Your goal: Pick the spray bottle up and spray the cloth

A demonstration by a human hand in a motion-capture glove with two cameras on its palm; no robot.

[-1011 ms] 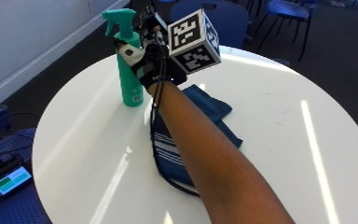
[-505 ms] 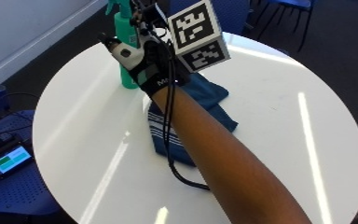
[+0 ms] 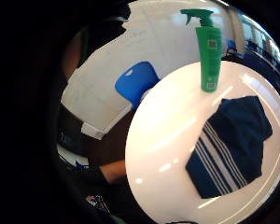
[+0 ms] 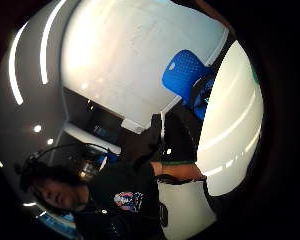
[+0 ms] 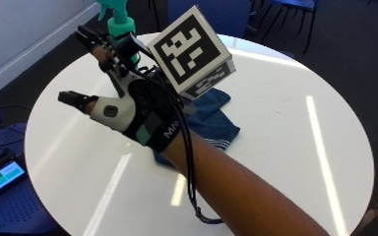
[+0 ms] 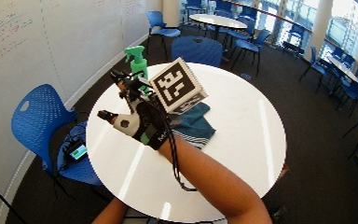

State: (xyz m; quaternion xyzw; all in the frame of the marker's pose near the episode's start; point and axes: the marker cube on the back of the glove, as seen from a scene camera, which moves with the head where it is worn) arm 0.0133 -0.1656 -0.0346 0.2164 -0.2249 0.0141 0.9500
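- Near the centre left of the outside view, the gloved right hand (image 5: 133,115) is seen raised above the round white surface (image 5: 287,123), with its fingers (image 5: 100,42) stretched out and released, and nothing is held in them.
- At the upper left of the same view, the green spray bottle (image 5: 118,22) is found standing upright on the surface, behind the fingertips; whether it is touched by them cannot be told.
- In the little finger side palm view, the bottle (image 3: 209,51) is shown standing free near the edge of the surface, with its trigger head on top.
- Beside the bottle, the dark blue cloth (image 5: 208,123) with white stripes is laid flat on the surface, partly hidden by the wrist.
- A blue chair (image 6: 39,116) is seen at the left of the wide view, beside the surface.
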